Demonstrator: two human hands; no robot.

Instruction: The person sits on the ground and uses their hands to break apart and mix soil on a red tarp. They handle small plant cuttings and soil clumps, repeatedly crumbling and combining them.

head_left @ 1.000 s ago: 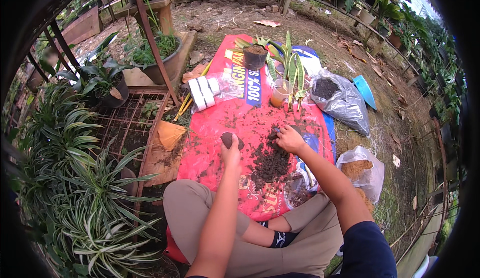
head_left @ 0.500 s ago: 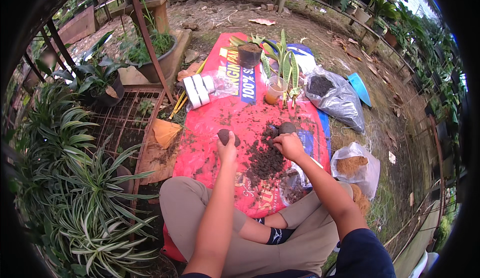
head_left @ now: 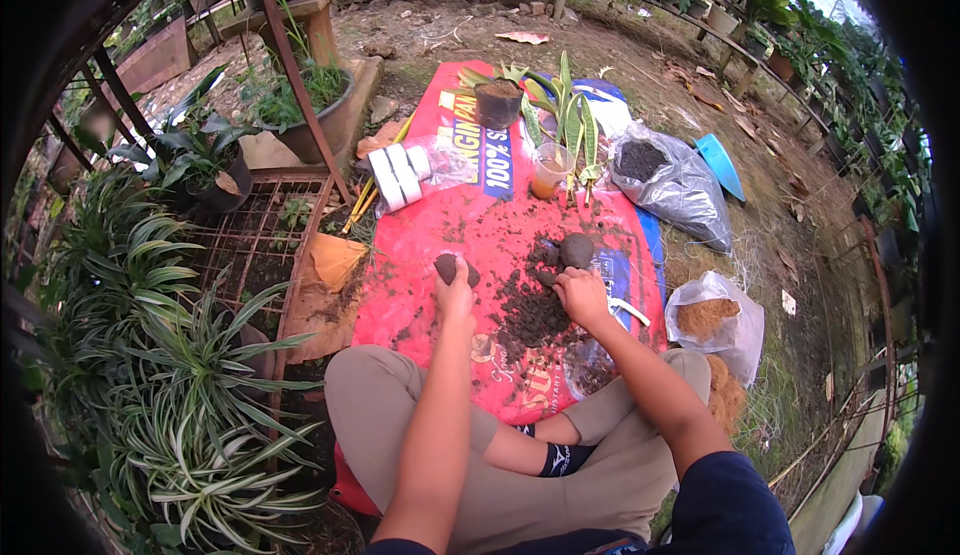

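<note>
My left hand (head_left: 457, 297) is closed around a dark ball of soil (head_left: 458, 269) above the red plastic sheet (head_left: 405, 300). To its right, my right hand (head_left: 583, 297) has its fingers curled at the edge of a loose soil pile (head_left: 535, 313), pinching some dark soil; the fingertips are partly hidden. Just beyond those fingers rests a second soil ball (head_left: 576, 249). A slim white stick-like piece (head_left: 630, 312) lies beside my right wrist. Crumbs of soil are scattered over the sheet around both hands.
Beyond my hands stand a black pot (head_left: 497, 105), snake plant cuttings (head_left: 578, 130) and a clear cup (head_left: 547, 177). White cups (head_left: 397, 178) lie left. On the right are a grey bag (head_left: 685, 200), a blue container (head_left: 720, 167) and a bag of brown fibre (head_left: 715, 317). Leafy plants (head_left: 200, 385) crowd the left.
My right hand has shifted slightly down from the far soil ball, which shows more fully now. The left hand keeps its soil ball in nearly the same place.
</note>
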